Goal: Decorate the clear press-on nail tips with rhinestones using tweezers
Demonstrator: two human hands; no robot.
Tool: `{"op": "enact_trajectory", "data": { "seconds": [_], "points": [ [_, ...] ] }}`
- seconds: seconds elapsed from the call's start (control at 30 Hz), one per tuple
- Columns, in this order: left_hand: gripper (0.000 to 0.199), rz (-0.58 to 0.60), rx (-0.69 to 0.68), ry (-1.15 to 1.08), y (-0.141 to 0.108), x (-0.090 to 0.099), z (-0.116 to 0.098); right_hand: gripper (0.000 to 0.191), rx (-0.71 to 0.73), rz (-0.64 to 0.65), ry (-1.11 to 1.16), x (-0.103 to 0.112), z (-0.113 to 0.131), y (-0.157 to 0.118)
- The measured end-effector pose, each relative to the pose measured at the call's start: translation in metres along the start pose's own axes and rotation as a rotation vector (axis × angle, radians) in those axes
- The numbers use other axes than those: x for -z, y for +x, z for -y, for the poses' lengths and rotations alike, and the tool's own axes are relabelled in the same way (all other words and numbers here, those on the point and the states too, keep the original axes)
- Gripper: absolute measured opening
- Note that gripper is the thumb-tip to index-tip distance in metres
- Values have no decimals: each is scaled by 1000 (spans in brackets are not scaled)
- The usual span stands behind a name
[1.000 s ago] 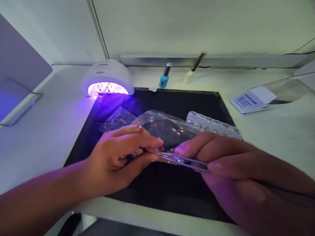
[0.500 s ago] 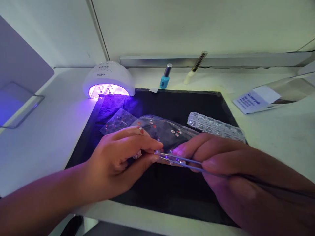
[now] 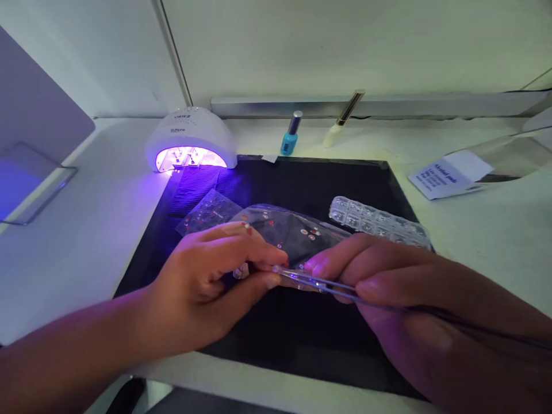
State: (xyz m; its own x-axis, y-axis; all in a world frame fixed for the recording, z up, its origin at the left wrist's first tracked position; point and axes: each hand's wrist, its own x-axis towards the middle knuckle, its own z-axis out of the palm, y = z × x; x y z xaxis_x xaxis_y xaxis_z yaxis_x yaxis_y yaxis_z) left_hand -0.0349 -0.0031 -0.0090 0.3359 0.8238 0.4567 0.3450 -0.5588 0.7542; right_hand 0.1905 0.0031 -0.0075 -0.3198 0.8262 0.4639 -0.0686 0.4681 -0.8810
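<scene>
My left hand (image 3: 215, 282) is closed, thumb and forefinger pinched at the near edge of a clear plastic sticker sheet (image 3: 288, 227) dotted with small red and white designs. In my right hand (image 3: 405, 299), slim metal tweezers (image 3: 340, 290) point left, their tips reaching my left fingertips. The tweezer arms lie close together over the shiny, crumpled sheet edge; whether anything tiny is between the tips I cannot tell. Small red and white marks show on a left finger. Behind that hand lies a second clear sheet (image 3: 211, 210) with little decals.
A black mat (image 3: 276, 339) covers the white table. At its back left stands a lit white nail lamp (image 3: 192, 132). Behind the mat are a blue nail polish bottle (image 3: 290, 138) and a pale gold-capped bottle (image 3: 340, 123). A clear compartment case (image 3: 377, 221) and an alcohol pads box (image 3: 448, 175) lie right.
Little differs. The sticker sheet and the tweezers have shifted very slightly to the right; both hands keep their grip.
</scene>
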Motion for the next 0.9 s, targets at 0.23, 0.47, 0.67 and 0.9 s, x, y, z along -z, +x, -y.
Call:
{"op": "enact_trajectory", "data": {
  "seconds": [0.23, 0.47, 0.67, 0.9],
  "points": [
    [9, -3, 24, -43, -1, 0, 0, 22, -12, 49, -29, 2, 0, -3],
    [9, 23, 6, -47, 0, 1, -2, 23, -37, 33, -53, 1, 1, -1],
    [9, 17, 8, -47, 1, 1, -3, 14, 128, 81, -61, 9, -10, 0],
    [10, 16, 30, -61, 1, 2, -2, 16, 117, 81, -61, 8, -13, 1]
  ]
}}
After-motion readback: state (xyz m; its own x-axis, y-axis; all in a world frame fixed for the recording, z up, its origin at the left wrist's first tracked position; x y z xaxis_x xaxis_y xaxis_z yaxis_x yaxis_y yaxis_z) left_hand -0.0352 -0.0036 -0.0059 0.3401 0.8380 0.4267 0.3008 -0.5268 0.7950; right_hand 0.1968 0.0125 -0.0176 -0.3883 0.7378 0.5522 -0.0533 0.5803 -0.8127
